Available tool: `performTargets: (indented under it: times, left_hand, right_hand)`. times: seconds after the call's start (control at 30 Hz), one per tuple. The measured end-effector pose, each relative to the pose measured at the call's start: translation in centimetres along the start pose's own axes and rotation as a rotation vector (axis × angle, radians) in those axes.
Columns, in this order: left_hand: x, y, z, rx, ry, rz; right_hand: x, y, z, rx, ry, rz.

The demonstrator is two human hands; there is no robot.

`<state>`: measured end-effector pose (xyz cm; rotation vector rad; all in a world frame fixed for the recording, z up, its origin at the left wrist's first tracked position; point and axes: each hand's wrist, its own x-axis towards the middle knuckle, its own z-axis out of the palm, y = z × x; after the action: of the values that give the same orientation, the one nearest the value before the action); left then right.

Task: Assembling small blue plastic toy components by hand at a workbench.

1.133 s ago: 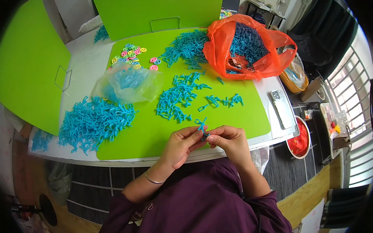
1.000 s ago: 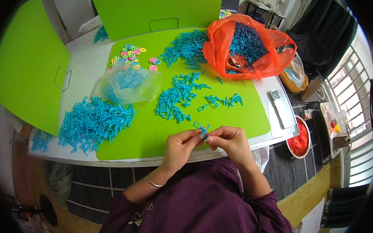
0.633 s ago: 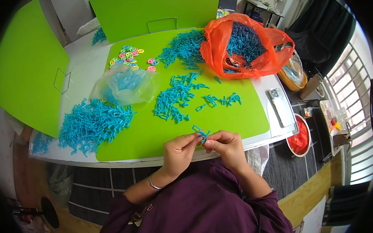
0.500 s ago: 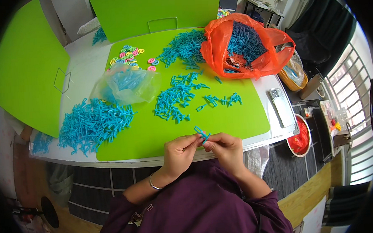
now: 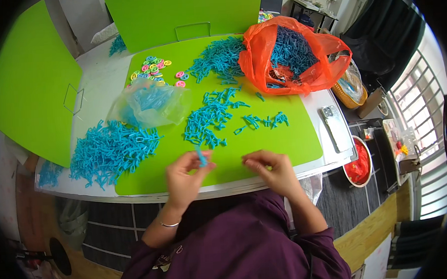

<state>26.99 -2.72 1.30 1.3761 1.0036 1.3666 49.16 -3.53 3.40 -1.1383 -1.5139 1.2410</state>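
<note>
Between the thumb and fingers of my left hand is a small blue plastic link piece, held above the front of the green board. My right hand is apart from it on the right, fingertips drawn together with nothing showing in them. Just beyond the hands lies a loose heap of blue link pieces. A few separate pieces lie to its right. A larger blue heap spreads over the board's left edge, next to a translucent bag of blue pieces.
Small coloured plastic rings lie at the back left. An orange bag of darker blue pieces stands at the back right, beside another blue pile. A phone lies at the right table edge. Upright green boards stand behind and left.
My hands were together at the front edge around a blue piece. They have parted: my left hand moved left and forward with a blue piece, while my right stayed on the right.
</note>
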Motion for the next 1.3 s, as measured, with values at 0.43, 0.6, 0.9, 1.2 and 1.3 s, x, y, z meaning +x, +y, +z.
performTargets:
  times: [0.43,0.6,0.9,1.2,1.3]
  left_hand:
    - [3.3,2.1,-12.1,1.175,0.578,0.313]
    - [3.0,2.3,-6.8,1.150,0.515,0.498]
    - [0.8,1.6,4.7,0.897,-0.158,0.605]
    - [0.9,-0.1,4.4,0.462,-0.175,0.112]
    - [0.8,-0.7,4.1,-0.109,-0.237,-0.144]
  right_hand:
    - [7.4,1.6,-10.3,-1.067,0.105,-0.408]
    - [6.1,1.0,-9.1,-0.955,0.126,-0.284]
    - [1.7,-0.6,-2.0,-0.314,-0.028,-0.209]
    - [3.5,1.5,-4.0,-0.781,0.313,-0.327]
    - [5.4,1.9,-5.4,-0.984,0.338,-0.376]
